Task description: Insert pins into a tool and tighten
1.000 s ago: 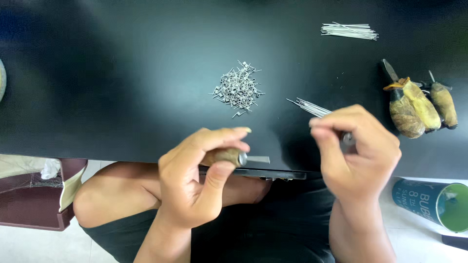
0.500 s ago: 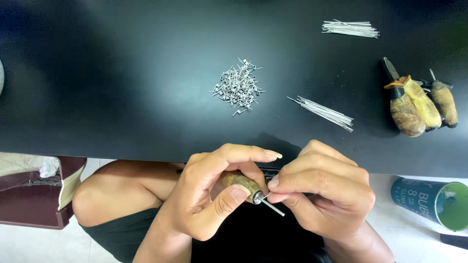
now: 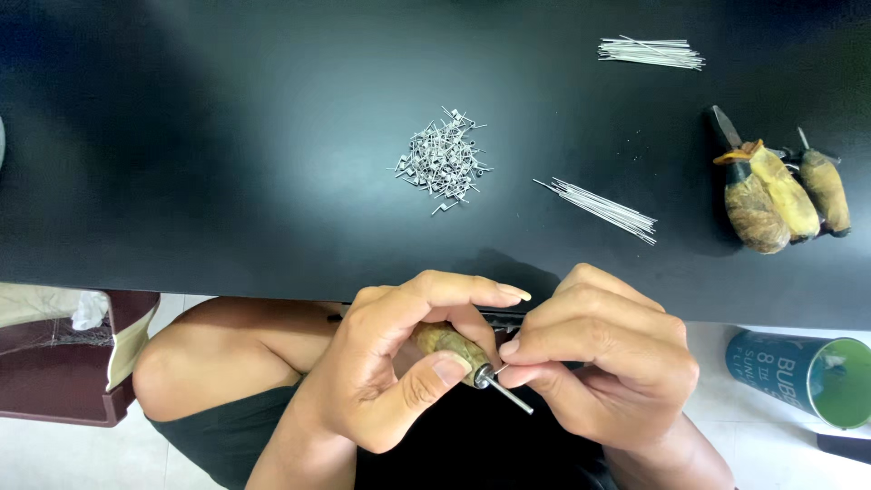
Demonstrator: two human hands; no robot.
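While black table (image 3: 227, 136) fills upper frame, work sits at lower centre, off table edge, over lap. Left hand (image 3: 386, 367) clamped around tape-wrapped tool handle (image 3: 451, 346), thumb pressing near steel rod (image 3: 508, 396) to steady it. Right hand (image 3: 603, 363) fingertips pinched together on thin wire at rod base, apparently for winding. Above: heap of coiled wire pieces (image 3: 442, 161) mid-frame; straight wire bundle (image 3: 603, 209) just right, within reach; spare wrapped tools (image 3: 780, 195) parked far right.

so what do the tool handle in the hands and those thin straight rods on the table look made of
Tool handle: mottled brown-olive, matte, perhaps wood or tape wrapping, with a shiny metal tip. Thin rods: bright silvery glints suggest bare metal wire. The left hand grips the handle; the right hand pinches at the tip.
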